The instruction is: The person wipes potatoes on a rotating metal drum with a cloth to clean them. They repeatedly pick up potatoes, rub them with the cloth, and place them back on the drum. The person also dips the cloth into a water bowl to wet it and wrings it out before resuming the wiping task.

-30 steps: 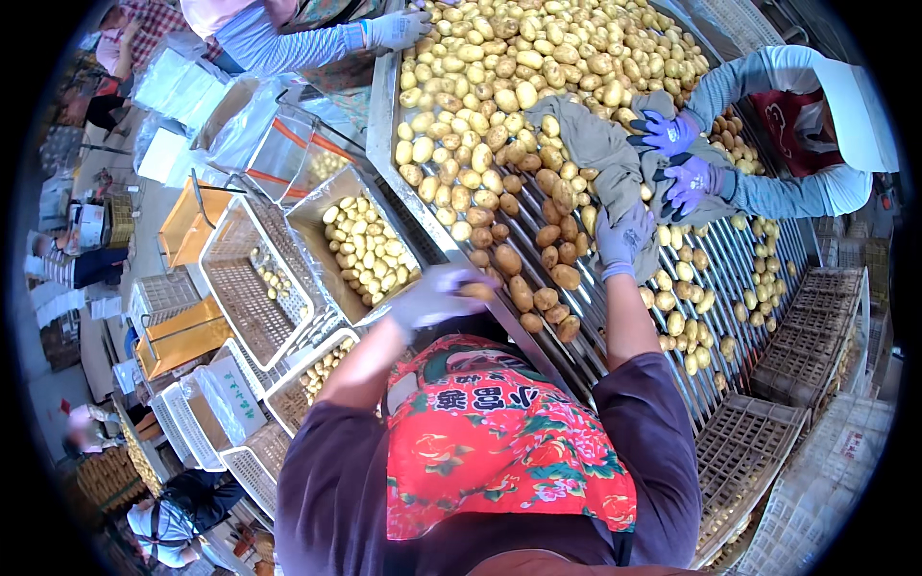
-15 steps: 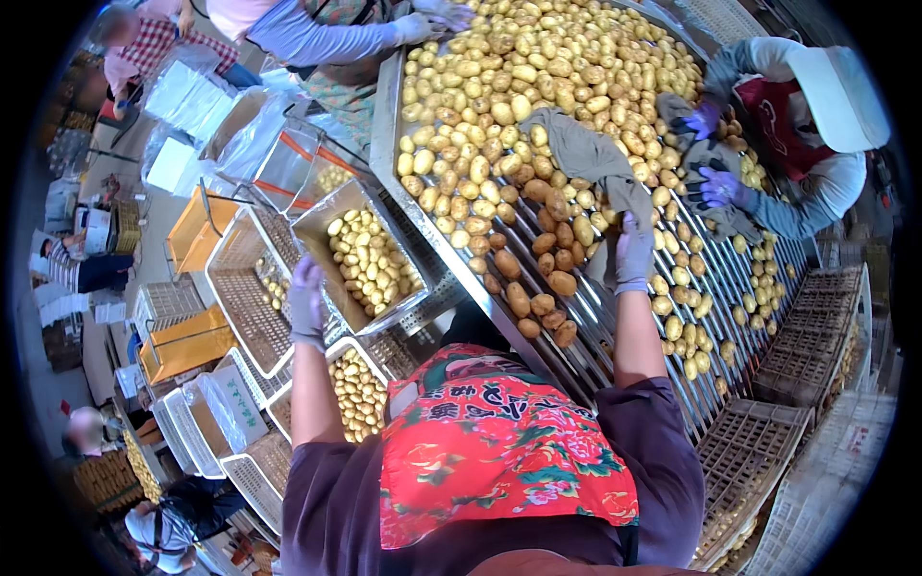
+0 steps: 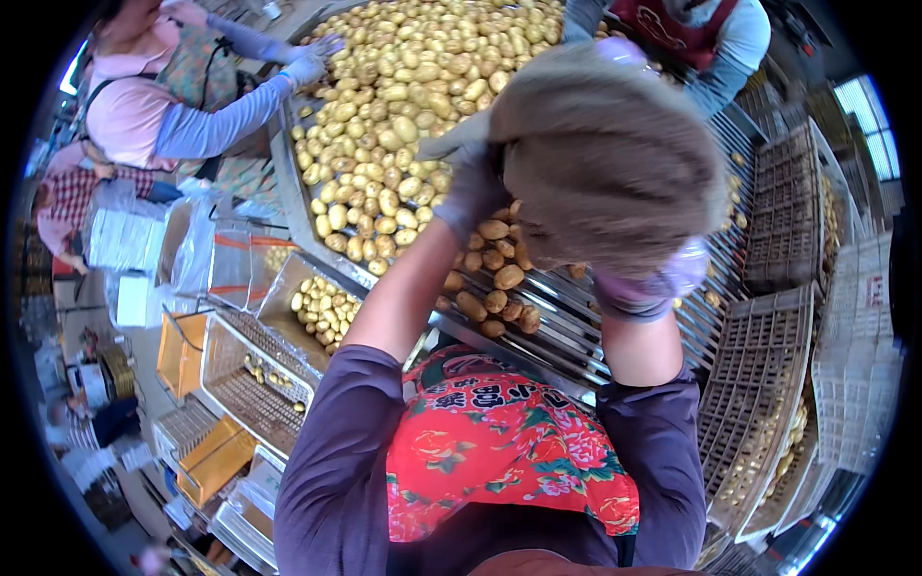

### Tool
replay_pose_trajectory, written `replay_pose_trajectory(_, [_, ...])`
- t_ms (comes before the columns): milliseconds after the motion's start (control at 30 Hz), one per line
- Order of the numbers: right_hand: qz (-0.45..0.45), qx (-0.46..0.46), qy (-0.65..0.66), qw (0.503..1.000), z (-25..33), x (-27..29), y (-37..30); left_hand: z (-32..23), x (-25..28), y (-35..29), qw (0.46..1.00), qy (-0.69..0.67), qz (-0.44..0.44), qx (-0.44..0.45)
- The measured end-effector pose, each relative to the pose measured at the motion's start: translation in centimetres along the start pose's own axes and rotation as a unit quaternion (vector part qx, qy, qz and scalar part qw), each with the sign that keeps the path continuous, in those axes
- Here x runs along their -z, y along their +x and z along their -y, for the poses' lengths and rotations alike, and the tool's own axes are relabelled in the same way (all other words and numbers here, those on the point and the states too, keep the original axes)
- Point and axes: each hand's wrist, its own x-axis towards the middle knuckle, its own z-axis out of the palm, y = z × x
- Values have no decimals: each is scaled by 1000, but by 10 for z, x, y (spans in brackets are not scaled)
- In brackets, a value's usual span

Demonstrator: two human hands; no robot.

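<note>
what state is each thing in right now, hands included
Left hand: gloved, gripping cloth
Right hand: gloved, against cloth, grip unclear
Grey cloth: bunched, motion-blurred
Potatoes: loose, heaped
Roller table: partly covered
Lined crate: holding many potatoes
Mesh crate: holding few potatoes

black printed characters (image 3: 490, 393), red floral apron (image 3: 509, 466)

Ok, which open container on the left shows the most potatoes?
The grey box nearest the left forearm: it holds a heap of potatoes; the perforated basket beside it shows only a few.
</note>
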Motion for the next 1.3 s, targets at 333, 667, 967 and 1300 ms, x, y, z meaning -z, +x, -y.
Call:
replay_pose_trajectory(333, [25, -126, -278, 952, -62, 96, -95, 50, 164, -33, 989, -23, 41, 142])
replay_pose_trajectory(667, [107, -190, -643, 734, -279, 66, -106, 189, 19, -46, 864, 254, 433, 27])
replay_pose_trajectory(967, [301, -379, -601, 636, -237, 94, -155, 135, 34, -137, 887, 159, 415, 125])
replay_pose_trajectory(1300, [-5, -525, -392, 755, -212, 100, -57, 120, 2, -25, 925, 105, 266, 248])
